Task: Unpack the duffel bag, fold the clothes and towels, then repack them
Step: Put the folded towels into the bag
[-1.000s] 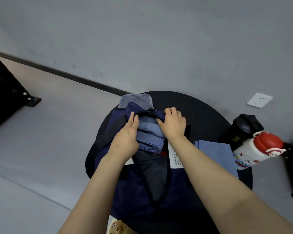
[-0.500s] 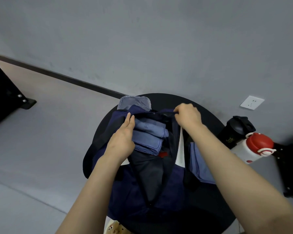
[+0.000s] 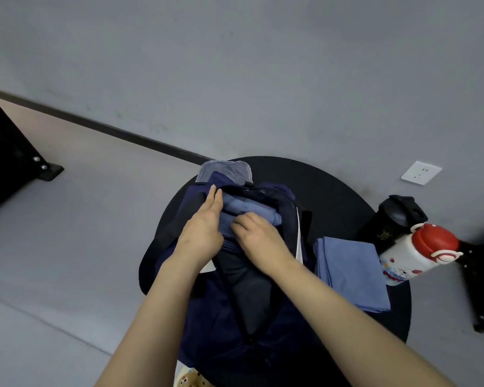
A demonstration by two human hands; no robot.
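Observation:
A navy duffel bag (image 3: 213,317) lies open on a round black table (image 3: 333,185). Folded blue cloths (image 3: 252,209) sit in its far end, above a dark folded garment (image 3: 246,286). My left hand (image 3: 204,227) lies with straight fingers along the left side of the blue cloths, at the bag's rim. My right hand (image 3: 259,238) rests on top of them with fingers curled down onto the fabric. Another folded blue towel (image 3: 349,272) lies on the table to the right of the bag.
A black tumbler (image 3: 391,219) and a white bottle with a red cap (image 3: 414,252) stand at the table's right edge. A grey-blue flap (image 3: 225,170) pokes out behind the bag. The wall with a socket (image 3: 421,173) is behind; a black stand (image 3: 9,163) is on the left.
My right hand let go of the bag's far right rim and came back down onto the blue cloths. My left hand stayed against their left side.

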